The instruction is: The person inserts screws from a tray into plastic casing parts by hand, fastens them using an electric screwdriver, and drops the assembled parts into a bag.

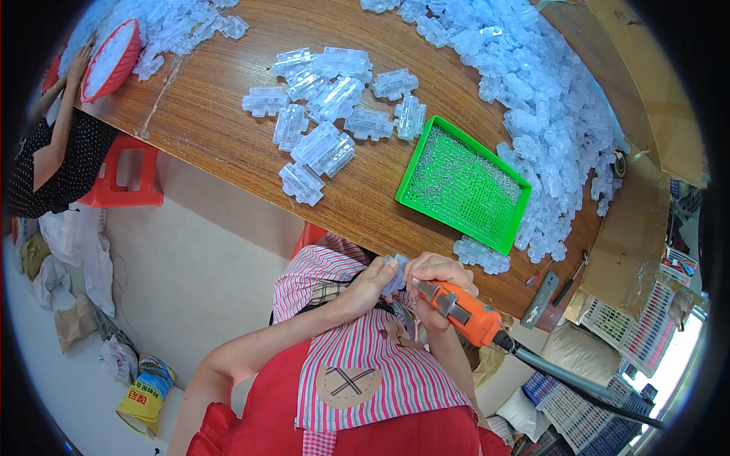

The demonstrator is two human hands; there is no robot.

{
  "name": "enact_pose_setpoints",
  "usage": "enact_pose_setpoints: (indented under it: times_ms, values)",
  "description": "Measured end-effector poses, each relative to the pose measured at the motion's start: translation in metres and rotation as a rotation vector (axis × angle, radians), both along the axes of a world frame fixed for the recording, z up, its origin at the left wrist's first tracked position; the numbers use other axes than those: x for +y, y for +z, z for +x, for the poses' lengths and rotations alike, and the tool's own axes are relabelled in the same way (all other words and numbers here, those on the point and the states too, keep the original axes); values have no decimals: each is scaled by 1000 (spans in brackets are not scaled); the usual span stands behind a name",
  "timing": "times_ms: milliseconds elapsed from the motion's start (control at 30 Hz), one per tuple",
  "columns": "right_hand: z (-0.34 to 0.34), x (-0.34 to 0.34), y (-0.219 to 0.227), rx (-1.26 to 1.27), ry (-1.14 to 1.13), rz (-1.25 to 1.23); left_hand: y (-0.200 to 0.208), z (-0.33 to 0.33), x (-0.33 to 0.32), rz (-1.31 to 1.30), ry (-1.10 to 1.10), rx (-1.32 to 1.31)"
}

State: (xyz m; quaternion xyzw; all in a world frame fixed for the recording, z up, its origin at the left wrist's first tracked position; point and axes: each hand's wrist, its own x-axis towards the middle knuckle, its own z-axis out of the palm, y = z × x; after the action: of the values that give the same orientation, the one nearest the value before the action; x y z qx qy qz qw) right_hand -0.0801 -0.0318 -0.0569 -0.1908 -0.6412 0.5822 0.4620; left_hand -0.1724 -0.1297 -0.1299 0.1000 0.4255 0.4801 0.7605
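The left hand (366, 289) reaches from the lower left toward the centre of the frame, its fingers closed on a clear plastic piece (395, 280), which lies between both hands. The right hand (439, 272) is curled around an orange corded tool (473, 315). Lower left, a yellow bag (144, 397) carries printing.

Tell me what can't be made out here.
All in the head view:
Clear part: partly covered by the left hand and right hand.
Orange tool: partly hidden by the right hand.
Silver pieces in the green tray: too small to count.
Co-worker: cut off by the left rim.
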Motion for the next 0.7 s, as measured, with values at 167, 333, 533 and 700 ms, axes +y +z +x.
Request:
enact_pose_setpoints:
  times_ms: [167, 333, 533, 700]
  values:
    - [3, 0, 4, -24, -44, -105, 1, 0, 1, -21, -23, 15]
    - [6, 10, 36, 233, -55, -277, 24, -8, 2, -185, 24, -87]
    - [9, 6, 34, 139, -91, -252, 23, -18, -5, -173, 109, -105]
    - [6, 0, 23, 111, -58, -250, 17, -15, 1, -172, 116, -53]
